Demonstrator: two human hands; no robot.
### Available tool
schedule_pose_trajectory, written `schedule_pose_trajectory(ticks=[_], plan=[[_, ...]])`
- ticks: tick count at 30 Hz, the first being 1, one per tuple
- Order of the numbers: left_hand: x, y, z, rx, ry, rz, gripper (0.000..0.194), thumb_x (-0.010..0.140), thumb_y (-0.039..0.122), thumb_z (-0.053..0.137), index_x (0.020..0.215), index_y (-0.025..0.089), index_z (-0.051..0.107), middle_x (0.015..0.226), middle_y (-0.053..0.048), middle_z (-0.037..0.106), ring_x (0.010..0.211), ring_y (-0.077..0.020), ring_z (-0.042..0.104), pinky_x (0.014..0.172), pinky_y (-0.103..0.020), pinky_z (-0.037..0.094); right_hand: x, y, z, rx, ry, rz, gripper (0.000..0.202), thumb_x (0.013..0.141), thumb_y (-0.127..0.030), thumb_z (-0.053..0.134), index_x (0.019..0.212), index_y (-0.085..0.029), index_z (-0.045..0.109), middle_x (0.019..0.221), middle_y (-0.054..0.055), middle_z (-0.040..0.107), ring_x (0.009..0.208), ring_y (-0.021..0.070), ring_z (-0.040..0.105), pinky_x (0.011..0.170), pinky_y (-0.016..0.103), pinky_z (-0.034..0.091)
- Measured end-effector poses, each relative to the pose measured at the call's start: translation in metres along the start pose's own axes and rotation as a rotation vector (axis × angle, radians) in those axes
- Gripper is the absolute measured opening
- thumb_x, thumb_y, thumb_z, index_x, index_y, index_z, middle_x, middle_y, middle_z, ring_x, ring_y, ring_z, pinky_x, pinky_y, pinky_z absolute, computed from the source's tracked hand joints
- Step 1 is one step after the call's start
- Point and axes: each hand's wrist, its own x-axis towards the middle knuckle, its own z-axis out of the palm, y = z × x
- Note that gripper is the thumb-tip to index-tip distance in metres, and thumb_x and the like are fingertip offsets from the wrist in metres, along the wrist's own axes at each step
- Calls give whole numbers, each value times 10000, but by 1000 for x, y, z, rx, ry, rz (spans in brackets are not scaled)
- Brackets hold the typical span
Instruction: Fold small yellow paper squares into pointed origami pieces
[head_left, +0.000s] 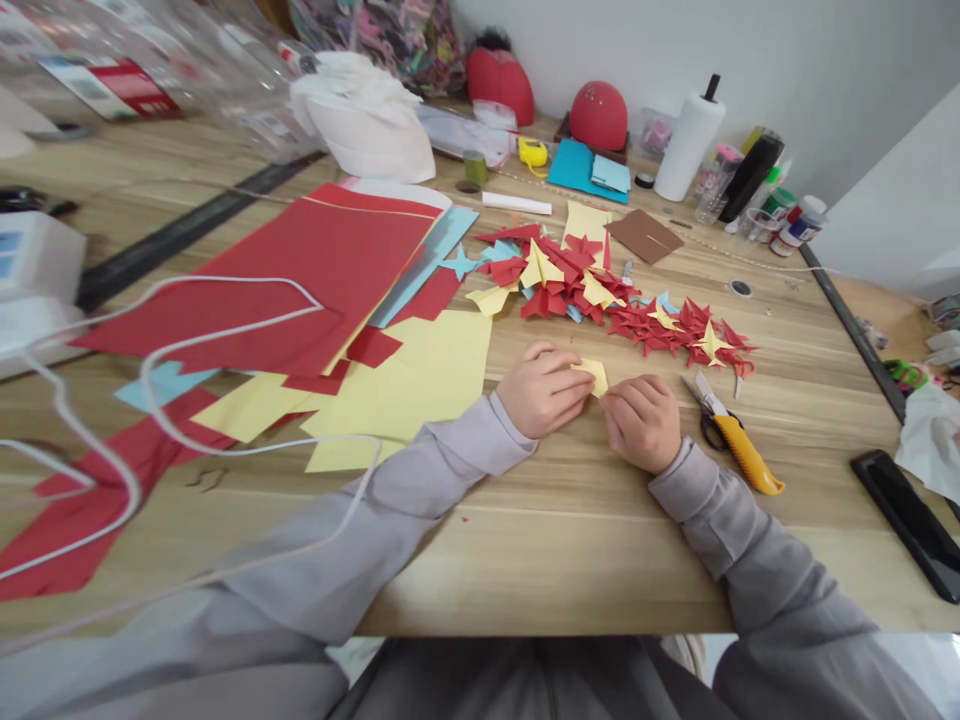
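A small piece of yellow paper (592, 374) with straight, angled edges is held between my two hands above the table. My left hand (546, 390) has its fingers closed over the paper's left side. With bent fingers, my right hand (641, 420) pinches the lower right corner. Just beyond them lies a long pile of red paper stars (577, 275), mixed with yellow and light blue ones. One yellow star (712, 343) rests on the pile's right end. To the right of my right hand are a yellow utility knife (742, 450) and scissors (711, 425).
Red sheets (300, 270) are stacked at the left over blue and yellow paper (420, 370). A white cable (262, 445) loops across the left side, over my left forearm. A black phone (907, 520) lies at the right; bottles (799, 225) stand at the back right.
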Motion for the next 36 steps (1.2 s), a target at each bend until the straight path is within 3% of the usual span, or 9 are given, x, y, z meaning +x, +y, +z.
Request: schedule_pose_trajectory(ticks=[5, 12, 21, 27, 36], plan=[[0, -3, 1, -36, 51, 9, 145, 791, 236, 526, 875, 235, 643, 867, -4, 705, 911, -184, 587, 784, -383, 355, 1, 0, -1, -21, 25, -25, 139, 789, -111, 487, 705, -183, 571, 731, 40, 656, 698, 150, 548, 669, 318, 387], [0, -6, 3, -94, 23, -75, 170, 793, 242, 503, 867, 223, 656, 852, -35, 707, 905, -186, 603, 772, -389, 381, 0, 0, -2, 19, 21, 1, 162, 797, -109, 473, 687, -192, 559, 708, 42, 633, 687, 150, 543, 663, 322, 379], [0, -7, 4, -136, 91, -37, 157, 772, 202, 523, 870, 205, 646, 844, -29, 710, 893, -183, 615, 763, -370, 394, -1, 1, -1, -4, 53, -32, 161, 789, -101, 486, 677, -194, 555, 706, 37, 636, 674, 149, 543, 650, 315, 388], [0, -6, 5, -170, 57, -82, 135, 767, 204, 523, 817, 208, 649, 819, -25, 712, 881, -172, 624, 773, -368, 395, 1, -1, -3, -52, 62, -59, 161, 782, -103, 501, 657, -193, 549, 685, 29, 643, 661, 144, 547, 641, 310, 397], [3, 2, 7, -266, 192, -222, 110, 735, 179, 555, 732, 209, 661, 775, -11, 715, 824, -166, 637, 761, -369, 376, 0, 0, -1, -59, 83, -66, 145, 770, -96, 509, 672, -189, 562, 711, 34, 655, 679, 147, 566, 645, 310, 411]])
